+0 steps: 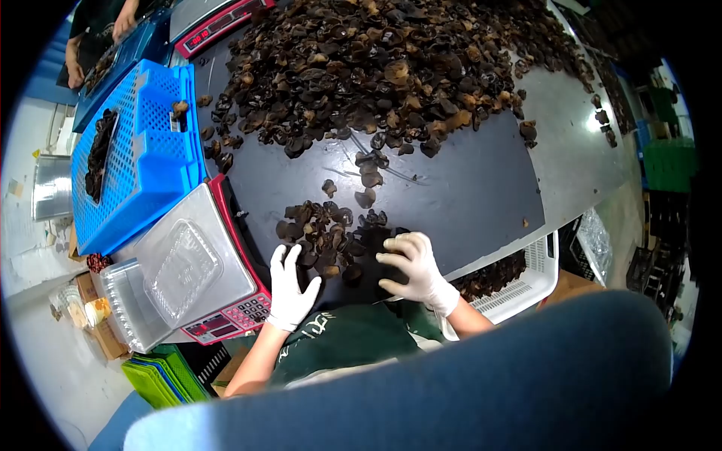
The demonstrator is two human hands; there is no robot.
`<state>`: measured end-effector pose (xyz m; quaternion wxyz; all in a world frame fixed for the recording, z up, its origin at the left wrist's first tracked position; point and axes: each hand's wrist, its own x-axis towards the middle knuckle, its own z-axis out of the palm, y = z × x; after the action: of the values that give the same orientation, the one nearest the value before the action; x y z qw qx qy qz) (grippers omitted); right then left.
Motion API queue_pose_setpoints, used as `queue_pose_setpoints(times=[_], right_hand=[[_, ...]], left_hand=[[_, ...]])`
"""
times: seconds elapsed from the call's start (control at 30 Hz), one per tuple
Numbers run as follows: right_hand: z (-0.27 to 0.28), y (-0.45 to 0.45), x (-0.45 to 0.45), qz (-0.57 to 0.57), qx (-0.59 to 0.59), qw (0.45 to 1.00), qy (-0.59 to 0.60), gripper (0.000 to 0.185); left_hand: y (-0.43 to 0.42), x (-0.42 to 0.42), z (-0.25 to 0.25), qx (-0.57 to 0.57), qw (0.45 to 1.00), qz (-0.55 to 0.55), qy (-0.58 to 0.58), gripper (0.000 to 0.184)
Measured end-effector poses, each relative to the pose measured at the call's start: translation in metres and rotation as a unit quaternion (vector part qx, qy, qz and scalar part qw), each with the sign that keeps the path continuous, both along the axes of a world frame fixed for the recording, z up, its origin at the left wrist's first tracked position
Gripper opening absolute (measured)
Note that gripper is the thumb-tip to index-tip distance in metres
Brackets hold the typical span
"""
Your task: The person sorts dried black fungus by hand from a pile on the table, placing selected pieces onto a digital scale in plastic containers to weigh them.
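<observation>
Mushrooms are lying between the open left hand and loosely open right hand, looking light, rubbery, slippery; cupping underneath is seeming surest.

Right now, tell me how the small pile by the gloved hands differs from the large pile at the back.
The small pile is a loose scatter; the large pile is heaped thickly and covers far more area. The small pile lies near the left hand and right hand; the large pile sits beyond their reaching fingertips. Both hold similar dark brown-to-black pieces.
</observation>
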<state>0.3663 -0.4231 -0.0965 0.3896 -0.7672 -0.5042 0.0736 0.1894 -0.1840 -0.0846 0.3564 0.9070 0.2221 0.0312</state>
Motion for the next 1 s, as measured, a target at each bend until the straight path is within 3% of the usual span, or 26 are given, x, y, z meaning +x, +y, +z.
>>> queue_pose_setpoints(times=[0.17, 0.27, 0.37, 0.4, 0.5, 0.57, 0.67, 0.7, 0.77, 0.83, 0.93, 0.97, 1.0], right_hand=[[-0.021, -0.009, -0.039, 0.099, -0.117, 0.987, -0.044, 0.064], [-0.035, 0.006, -0.048, 0.076, -0.084, 0.992, -0.055, 0.048], [-0.049, 0.035, -0.044, 0.062, 0.007, 0.997, -0.054, 0.036], [-0.043, 0.043, -0.039, 0.097, 0.033, 0.995, -0.002, 0.032], [-0.013, 0.052, -0.025, 0.071, 0.105, 0.992, -0.007, 0.027], [-0.005, 0.044, -0.009, 0.008, 0.138, 0.99, -0.012, 0.024], [0.0, 0.021, 0.011, -0.111, 0.154, 0.982, 0.002, 0.027], [-0.003, 0.015, 0.012, -0.169, 0.148, 0.974, -0.015, 0.028], [-0.016, 0.009, 0.013, -0.207, 0.134, 0.969, -0.017, 0.028], [-0.016, 0.015, 0.014, -0.148, 0.11, 0.983, -0.008, 0.029], [-0.018, 0.042, 0.022, -0.118, 0.114, 0.982, -0.094, 0.031], [-0.022, 0.049, 0.03, -0.116, 0.11, 0.98, -0.12, 0.03], [-0.024, 0.053, 0.038, -0.1, 0.136, 0.985, 0.044, 0.03]], left_hand=[[0.0, 0.027, -0.003, 0.118, 0.984, -0.044, -0.123, 0.028], [0.011, 0.057, -0.009, 0.176, 0.964, -0.088, -0.18, 0.025], [0.015, 0.076, -0.017, 0.227, 0.961, -0.11, -0.118, 0.03], [0.015, 0.078, -0.022, 0.237, 0.96, -0.118, -0.091, 0.025], [0.017, 0.082, -0.022, 0.263, 0.95, -0.158, -0.051, 0.019], [0.021, 0.082, -0.012, 0.248, 0.952, -0.162, -0.071, 0.017], [0.018, 0.083, 0.013, 0.182, 0.959, -0.053, -0.211, 0.013], [0.012, 0.085, 0.026, 0.119, 0.971, -0.029, -0.203, 0.012], [-0.013, 0.095, 0.054, -0.043, 0.972, -0.106, -0.208, 0.015], [-0.057, 0.095, 0.08, -0.224, 0.926, -0.222, -0.209, 0.024], [-0.072, 0.109, 0.097, -0.178, 0.892, -0.361, -0.204, 0.047], [-0.068, 0.107, 0.082, -0.142, 0.928, -0.279, -0.2, 0.046], [-0.054, 0.116, 0.067, -0.096, 0.94, -0.251, -0.211, 0.046]])
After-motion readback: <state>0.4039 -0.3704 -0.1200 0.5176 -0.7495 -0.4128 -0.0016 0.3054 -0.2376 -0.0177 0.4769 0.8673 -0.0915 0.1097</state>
